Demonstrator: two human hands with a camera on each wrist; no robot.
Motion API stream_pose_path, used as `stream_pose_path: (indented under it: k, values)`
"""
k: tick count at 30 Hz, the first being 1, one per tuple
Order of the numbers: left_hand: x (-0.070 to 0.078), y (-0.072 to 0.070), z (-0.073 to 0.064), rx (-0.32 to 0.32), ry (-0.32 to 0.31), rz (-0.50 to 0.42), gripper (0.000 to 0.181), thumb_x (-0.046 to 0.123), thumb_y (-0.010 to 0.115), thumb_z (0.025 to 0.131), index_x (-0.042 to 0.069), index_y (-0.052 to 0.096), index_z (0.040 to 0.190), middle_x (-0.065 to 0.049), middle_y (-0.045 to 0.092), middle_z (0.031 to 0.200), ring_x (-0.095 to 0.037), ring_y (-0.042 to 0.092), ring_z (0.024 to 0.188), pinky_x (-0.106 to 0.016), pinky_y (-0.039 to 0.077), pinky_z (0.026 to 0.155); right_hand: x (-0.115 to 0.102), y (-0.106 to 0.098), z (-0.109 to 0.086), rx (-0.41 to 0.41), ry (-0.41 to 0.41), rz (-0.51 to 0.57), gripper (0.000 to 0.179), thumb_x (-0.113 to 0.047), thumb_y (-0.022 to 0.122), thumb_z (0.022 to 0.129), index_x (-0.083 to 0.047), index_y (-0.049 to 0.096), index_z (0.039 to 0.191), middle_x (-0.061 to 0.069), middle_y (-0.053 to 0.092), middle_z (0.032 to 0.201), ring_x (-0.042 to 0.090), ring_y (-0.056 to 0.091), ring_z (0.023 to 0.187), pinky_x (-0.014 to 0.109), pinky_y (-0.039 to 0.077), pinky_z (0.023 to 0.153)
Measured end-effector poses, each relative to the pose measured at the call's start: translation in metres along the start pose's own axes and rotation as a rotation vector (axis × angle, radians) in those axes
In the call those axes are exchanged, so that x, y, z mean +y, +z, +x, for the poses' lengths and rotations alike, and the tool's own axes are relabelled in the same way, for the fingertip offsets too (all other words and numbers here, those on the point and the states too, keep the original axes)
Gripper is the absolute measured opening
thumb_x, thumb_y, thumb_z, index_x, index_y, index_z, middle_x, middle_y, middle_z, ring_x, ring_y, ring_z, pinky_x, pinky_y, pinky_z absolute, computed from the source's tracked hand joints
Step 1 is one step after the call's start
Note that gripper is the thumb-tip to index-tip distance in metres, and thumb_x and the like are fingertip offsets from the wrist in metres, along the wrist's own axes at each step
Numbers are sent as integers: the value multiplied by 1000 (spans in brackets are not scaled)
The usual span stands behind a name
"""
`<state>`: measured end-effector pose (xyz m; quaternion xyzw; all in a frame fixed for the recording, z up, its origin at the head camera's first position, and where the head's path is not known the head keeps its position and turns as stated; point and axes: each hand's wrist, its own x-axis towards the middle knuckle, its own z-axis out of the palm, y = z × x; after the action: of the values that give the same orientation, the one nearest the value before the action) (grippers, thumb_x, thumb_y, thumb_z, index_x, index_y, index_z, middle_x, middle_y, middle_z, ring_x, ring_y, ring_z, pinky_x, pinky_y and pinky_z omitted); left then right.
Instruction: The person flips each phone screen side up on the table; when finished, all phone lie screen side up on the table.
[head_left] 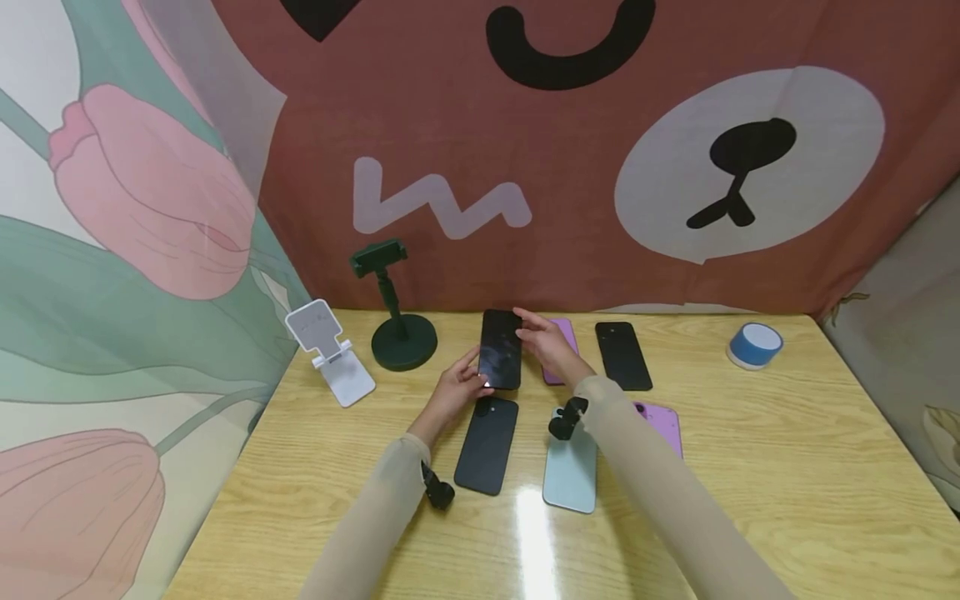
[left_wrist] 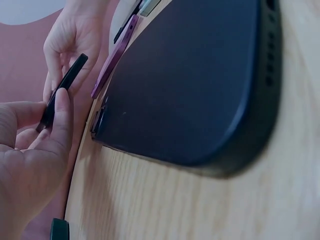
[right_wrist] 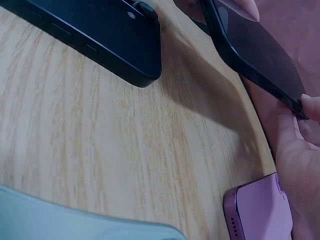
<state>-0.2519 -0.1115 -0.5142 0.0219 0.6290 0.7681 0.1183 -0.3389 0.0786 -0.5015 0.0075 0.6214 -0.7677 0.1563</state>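
Note:
Both hands hold a black phone (head_left: 500,350) above the table, its dark glossy face turned up toward the head camera. My left hand (head_left: 454,390) pinches its near left corner between thumb and fingers. At the far right corner, my right hand (head_left: 551,344) grips the edge; the right wrist view shows the thumb on the phone's rim (right_wrist: 280,75). Directly below the held phone lies another black phone (head_left: 487,446), back up. A purple phone (head_left: 557,377) is partly hidden behind the right hand. Under the right wrist lies a light green-blue phone (head_left: 570,475).
A dark green phone stand (head_left: 402,340) and a white folding stand (head_left: 348,377) are at the back left. Another black phone (head_left: 624,357) lies right of the hands, and a second purple phone (head_left: 663,425) sits partly under the right forearm. A blue and white roll (head_left: 753,346) stands far right.

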Motion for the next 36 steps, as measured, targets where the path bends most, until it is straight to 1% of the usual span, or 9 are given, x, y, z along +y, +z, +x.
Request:
stream_pose_path:
  k: [2, 5, 9, 14, 16, 23, 29, 32, 36]
  values:
    - [-1, -1, 0, 5, -2, 6, 61, -10, 47, 93, 9, 31, 148, -29, 53, 121, -22, 59, 94, -28, 54, 77, 0, 0, 0, -15, 7, 7, 53, 2, 49, 95, -13, 41, 144, 9, 32, 134, 20, 39, 116, 33, 38, 96]
    - [-1, -2, 2, 21, -9, 16, 61, -10, 48, 92, 10, 32, 148, -25, 54, 116, -22, 59, 91, -28, 54, 76, -5, 1, -2, -47, 27, 6, 54, 1, 48, 95, -13, 37, 147, 14, 24, 147, 24, 32, 131, 39, 31, 107]
    - [2, -3, 4, 32, -14, 28, 62, -11, 47, 91, 10, 32, 148, -23, 56, 114, -21, 59, 88, -27, 54, 75, -9, 3, -4, -80, 45, 5, 57, 1, 46, 96, -13, 30, 149, 17, 16, 153, 27, 22, 139, 42, 23, 111]
    - [3, -4, 6, 31, -17, 38, 64, -13, 45, 90, 9, 30, 149, -24, 55, 117, -21, 58, 85, -28, 53, 75, -3, 2, 2, -99, 48, -3, 56, -2, 44, 98, -16, 27, 150, 14, 7, 156, 26, 13, 142, 43, 19, 113]
    - [3, -3, 7, 33, -17, 61, 65, -13, 45, 90, 9, 30, 149, -25, 55, 117, -20, 58, 83, -29, 53, 75, -3, 2, 2, -112, 56, -15, 56, -5, 43, 99, -16, 25, 151, 12, 3, 158, 25, 9, 143, 43, 17, 113]
    - [4, -5, 12, 60, -29, 180, 66, -13, 47, 87, 8, 33, 148, -27, 55, 124, -20, 59, 82, -29, 54, 73, -5, 1, 2, -154, 87, -39, 58, -12, 44, 100, -18, 19, 153, 8, -6, 158, 25, 3, 144, 43, 13, 114]
    - [4, -7, 17, 89, -45, 265, 65, -12, 48, 87, 8, 34, 147, -26, 56, 122, -17, 56, 80, -27, 53, 70, -4, 1, 5, -193, 83, -33, 61, -10, 42, 101, -17, 11, 153, 7, -11, 158, 26, 1, 144, 44, 11, 114]
    - [3, -7, 18, 93, -42, 308, 64, -12, 49, 87, 7, 35, 147, -26, 56, 123, -17, 56, 83, -26, 51, 68, -3, 1, 6, -192, 86, -31, 62, -9, 41, 101, -16, 9, 153, 7, -13, 157, 27, 0, 143, 44, 10, 114]
    - [2, -8, 20, 74, -40, 344, 63, -10, 52, 88, 3, 34, 146, -27, 54, 127, -18, 58, 90, -26, 50, 68, -1, 1, 6, -181, 85, -57, 63, -9, 42, 100, -13, 8, 153, 10, -11, 157, 27, -1, 143, 44, 11, 114]
